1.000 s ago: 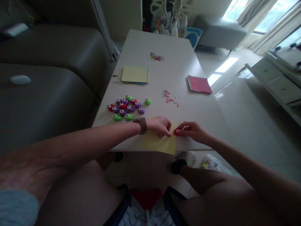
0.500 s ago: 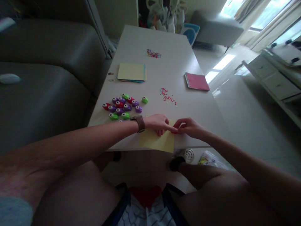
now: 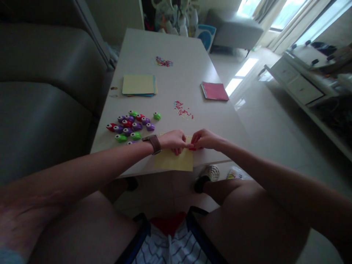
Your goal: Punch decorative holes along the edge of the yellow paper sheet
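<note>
A sheet of yellow paper (image 3: 176, 161) lies at the table's near edge, its front part sticking out over the edge. My left hand (image 3: 174, 141), with a brown watch on the wrist, rests on the sheet with fingers curled on it and the index finger stretched to the right. At the sheet's right edge my right hand (image 3: 206, 140) pinches a small red craft punch (image 3: 193, 149), mostly hidden by fingers. The left index fingertip meets it there. To the left sits a cluster of similar purple, green and red punches (image 3: 136, 126) with eye-like spots; one green punch (image 3: 157, 116) lies apart.
Red and white paper bits (image 3: 183, 110) are scattered beyond my hands, with a second, multicoloured pile (image 3: 164, 62) farther back. A stack of coloured paper (image 3: 138, 85) lies left, a pink notebook (image 3: 215, 91) right. A dark sofa (image 3: 41, 99) stands left of the white table (image 3: 165, 40).
The whole view has shifted, so the table and everything on it appear farther left. Both hands stay at the yellow paper's right edge, with the red punch still between the right fingers.
</note>
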A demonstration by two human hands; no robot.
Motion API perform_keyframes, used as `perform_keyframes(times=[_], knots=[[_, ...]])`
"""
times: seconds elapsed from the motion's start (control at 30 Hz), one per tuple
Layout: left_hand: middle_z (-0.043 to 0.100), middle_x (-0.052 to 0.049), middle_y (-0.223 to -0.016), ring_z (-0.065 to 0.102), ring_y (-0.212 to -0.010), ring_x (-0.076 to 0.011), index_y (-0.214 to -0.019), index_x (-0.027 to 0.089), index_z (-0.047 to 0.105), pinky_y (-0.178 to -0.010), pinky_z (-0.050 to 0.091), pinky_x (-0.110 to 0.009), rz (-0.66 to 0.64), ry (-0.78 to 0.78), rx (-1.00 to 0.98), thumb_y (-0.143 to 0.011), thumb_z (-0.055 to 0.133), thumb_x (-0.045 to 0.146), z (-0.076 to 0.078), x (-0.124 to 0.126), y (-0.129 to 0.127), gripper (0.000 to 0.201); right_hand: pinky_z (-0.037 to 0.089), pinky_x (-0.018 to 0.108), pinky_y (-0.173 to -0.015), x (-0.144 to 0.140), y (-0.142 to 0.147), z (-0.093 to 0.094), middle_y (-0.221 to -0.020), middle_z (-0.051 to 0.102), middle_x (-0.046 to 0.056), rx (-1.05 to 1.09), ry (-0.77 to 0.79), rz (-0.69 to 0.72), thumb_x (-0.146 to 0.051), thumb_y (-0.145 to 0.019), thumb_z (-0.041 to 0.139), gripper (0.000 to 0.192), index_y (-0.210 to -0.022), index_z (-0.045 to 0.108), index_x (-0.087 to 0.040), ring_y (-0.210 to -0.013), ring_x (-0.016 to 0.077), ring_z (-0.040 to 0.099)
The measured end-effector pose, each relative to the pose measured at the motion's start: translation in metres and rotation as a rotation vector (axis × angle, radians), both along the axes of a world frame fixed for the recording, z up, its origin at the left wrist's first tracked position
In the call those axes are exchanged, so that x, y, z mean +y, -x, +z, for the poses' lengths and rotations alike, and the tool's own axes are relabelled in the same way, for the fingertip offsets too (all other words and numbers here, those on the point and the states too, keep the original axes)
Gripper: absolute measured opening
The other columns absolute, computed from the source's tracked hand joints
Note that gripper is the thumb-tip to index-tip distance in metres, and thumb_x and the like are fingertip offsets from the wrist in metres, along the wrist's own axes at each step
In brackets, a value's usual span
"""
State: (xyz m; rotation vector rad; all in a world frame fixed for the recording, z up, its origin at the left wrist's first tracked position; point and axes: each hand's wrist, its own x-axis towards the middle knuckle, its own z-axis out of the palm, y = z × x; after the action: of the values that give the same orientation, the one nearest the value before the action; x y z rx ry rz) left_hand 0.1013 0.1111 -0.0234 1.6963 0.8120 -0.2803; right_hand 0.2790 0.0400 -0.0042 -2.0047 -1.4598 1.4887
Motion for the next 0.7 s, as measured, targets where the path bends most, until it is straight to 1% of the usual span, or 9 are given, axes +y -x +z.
perform_keyframes(times=[0.1,0.2,0.27,0.33,0.43,0.5,0.6,0.67,0.7], knots=[[0.068,-0.005,-0.059,0.069,-0.056,-0.0186,-0.069,0.016,0.059,-0.055,0.051,-0.027,0.004,0.014,0.008,-0.066,0.081,0.072,-0.001,0.001,0.000,0.061,0.045,0.025,-0.055,0.003,-0.001,-0.003,-0.060,0.064,0.001,0.009,0.015,-0.027,-0.008,-0.062,0.076,0.013,-0.065,0.069,-0.018,-0.060,0.0136,0.056],[0.070,-0.007,-0.062,0.070,-0.060,-0.0203,-0.072,0.016,0.059,-0.058,0.053,-0.029,-0.015,0.041,-0.006,-0.061,0.080,0.078,0.000,0.002,0.002,0.066,0.051,0.026,-0.063,0.004,-0.007,-0.006,-0.067,0.069,0.002,0.136,0.047,-0.021,-0.011,-0.063,0.079,0.012,-0.068,0.071,-0.018,-0.066,0.0145,0.062],[0.071,-0.007,-0.065,0.070,-0.061,-0.0199,-0.077,0.016,0.060,-0.059,0.054,-0.029,-0.025,0.024,-0.044,-0.065,0.075,0.080,0.001,0.003,0.005,0.067,0.053,0.025,-0.067,0.003,-0.014,-0.006,-0.074,0.072,0.003,0.218,0.057,-0.018,-0.016,-0.064,0.082,0.014,-0.073,0.072,-0.018,-0.071,0.0149,0.065],[0.070,-0.005,-0.067,0.069,-0.060,-0.0190,-0.083,0.016,0.059,-0.059,0.053,-0.029,-0.039,0.003,-0.089,-0.074,0.068,0.077,0.001,0.003,0.009,0.062,0.053,0.024,-0.068,0.000,-0.023,-0.005,-0.079,0.073,0.004,0.243,0.036,-0.007,-0.024,-0.067,0.085,0.018,-0.078,0.072,-0.017,-0.075,0.0150,0.066],[0.070,-0.004,-0.071,0.069,-0.063,-0.0177,-0.087,0.017,0.057,-0.061,0.051,-0.027,-0.070,-0.060,-0.138,-0.085,0.065,0.059,-0.001,0.001,0.017,0.043,0.051,0.025,-0.066,-0.007,-0.037,-0.002,-0.084,0.073,0.007,0.137,-0.041,0.041,-0.034,-0.077,0.082,0.022,-0.084,0.072,-0.015,-0.073,0.0144,0.064],[0.070,-0.003,-0.073,0.069,-0.065,-0.0170,-0.090,0.017,0.058,-0.062,0.050,-0.026,-0.102,-0.138,-0.174,-0.087,0.064,0.046,-0.001,-0.001,0.023,0.030,0.049,0.025,-0.064,-0.010,-0.046,-0.001,-0.087,0.073,0.009,0.005,-0.130,0.077,-0.038,-0.082,0.078,0.025,-0.088,0.073,-0.015,-0.072,0.0144,0.062],[0.070,-0.003,-0.078,0.068,-0.069,-0.0163,-0.096,0.017,0.059,-0.063,0.048,-0.025,-0.142,-0.269,-0.241,-0.087,0.064,0.035,0.005,-0.005,0.031,0.021,0.047,0.026,-0.064,-0.011,-0.051,-0.002,-0.096,0.072,0.009,-0.161,-0.273,0.121,-0.038,-0.078,0.082,0.032,-0.099,0.074,-0.015,-0.075,0.0149,0.061],[0.069,-0.002,-0.079,0.066,-0.070,-0.0162,-0.099,0.017,0.060,-0.063,0.047,-0.025,-0.187,-0.366,-0.255,-0.088,0.064,0.031,0.014,-0.007,0.036,0.018,0.048,0.027,-0.068,-0.010,-0.050,-0.003,-0.099,0.071,0.008,-0.216,-0.347,0.161,-0.032,-0.072,0.086,0.039,-0.105,0.073,-0.015,-0.077,0.0155,0.061],[0.069,-0.002,-0.080,0.065,-0.071,-0.0163,-0.099,0.017,0.061,-0.064,0.047,-0.026,-0.231,-0.429,-0.251,-0.087,0.064,0.029,0.020,-0.006,0.038,0.017,0.048,0.027,-0.070,-0.009,-0.049,-0.003,-0.098,0.070,0.008,-0.230,-0.378,0.189,-0.029,-0.071,0.086,0.039,-0.106,0.073,-0.015,-0.079,0.0159,0.061]])
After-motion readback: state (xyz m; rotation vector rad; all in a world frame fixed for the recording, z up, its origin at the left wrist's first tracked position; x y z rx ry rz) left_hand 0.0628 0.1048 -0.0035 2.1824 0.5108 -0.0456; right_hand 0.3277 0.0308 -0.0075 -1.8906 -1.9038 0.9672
